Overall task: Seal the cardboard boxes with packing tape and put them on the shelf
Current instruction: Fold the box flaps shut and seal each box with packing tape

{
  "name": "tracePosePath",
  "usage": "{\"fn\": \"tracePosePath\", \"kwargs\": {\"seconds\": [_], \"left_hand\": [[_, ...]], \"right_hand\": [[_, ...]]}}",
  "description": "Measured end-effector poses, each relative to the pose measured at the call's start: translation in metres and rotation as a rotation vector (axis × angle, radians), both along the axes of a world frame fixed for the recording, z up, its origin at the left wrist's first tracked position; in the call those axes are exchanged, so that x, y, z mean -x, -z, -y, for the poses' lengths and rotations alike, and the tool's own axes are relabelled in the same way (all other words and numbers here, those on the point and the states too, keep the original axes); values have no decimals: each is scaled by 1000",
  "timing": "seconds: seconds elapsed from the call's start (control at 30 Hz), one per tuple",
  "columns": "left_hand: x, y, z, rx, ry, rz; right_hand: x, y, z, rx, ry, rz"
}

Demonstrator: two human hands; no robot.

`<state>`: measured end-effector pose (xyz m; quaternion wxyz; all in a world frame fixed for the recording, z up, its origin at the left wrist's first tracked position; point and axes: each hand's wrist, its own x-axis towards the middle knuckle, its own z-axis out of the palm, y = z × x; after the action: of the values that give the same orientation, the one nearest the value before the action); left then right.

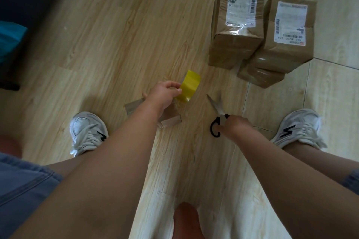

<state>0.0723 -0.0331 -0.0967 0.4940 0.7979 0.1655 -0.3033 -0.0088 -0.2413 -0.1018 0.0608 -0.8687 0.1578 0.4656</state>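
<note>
Cardboard box (169,118), a small one, lies on the wooden floor (108,48) between the person's two pale sneakers, the left shoe (88,132) on one side and the right shoe (300,128) well apart on the other. The left forearm crosses over this box and hides most of its top, so I cannot tell whether its flaps are taped. Just beyond it the left hand (165,93) pinches a roll of yellow packing tape (189,88), thumb on the near face and fingers curled over the rim. The roll is tilted, with its flat side turned up toward the camera. To the right of the tape, and not touching it, the right hand (235,125) grips a pair of scissors (218,116), with fingers wrapped round the black handles. The steel blades stand apart and point away from the person, and one of them is blurred. Whether the tips rest on the floor cannot be told. Farther off, toward the upper right, more brown boxes stand in two stacks side by side. The left stack (237,23) carries a white shipping label on its top face, with glossy clear tape over it. The right stack (285,33) also shows a white label on top, and a lower box (260,76) juts out from under it toward the scissors. At the far upper left a dark piece of furniture (25,6) borders the floor, out of focus.
</note>
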Motion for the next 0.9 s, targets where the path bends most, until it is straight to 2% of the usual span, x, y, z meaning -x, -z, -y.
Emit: {"fn": "tracePosePath", "kwargs": {"seconds": [0.1,0.2,0.27,0.37,0.47,0.6,0.67,0.8,0.9], "left_hand": [[0,4,0,-65,56,77],[1,-1,2,-93,81,120],[3,-6,5,-166,111,151],[4,-16,9,-249,196,196],[6,-26,13,-265,287,220],[9,-45,21,-270,398,279],[12,-52,26,-255,411,296],[19,-56,27,-33,163,310],[29,-61,26,-46,-95,261]], "right_hand": [[-6,-1,-2,-36,84,-65],[-8,-2,1,2,90,-17],[-7,-6,4,-34,113,98],[-10,-24,3,-201,171,436],[-21,-45,-4,-303,43,638],[-30,-59,-11,-278,-190,641],[-29,-65,-12,-277,-219,660],[-17,-73,-12,-312,-103,720],[-10,-75,-11,-282,-18,741]]}}
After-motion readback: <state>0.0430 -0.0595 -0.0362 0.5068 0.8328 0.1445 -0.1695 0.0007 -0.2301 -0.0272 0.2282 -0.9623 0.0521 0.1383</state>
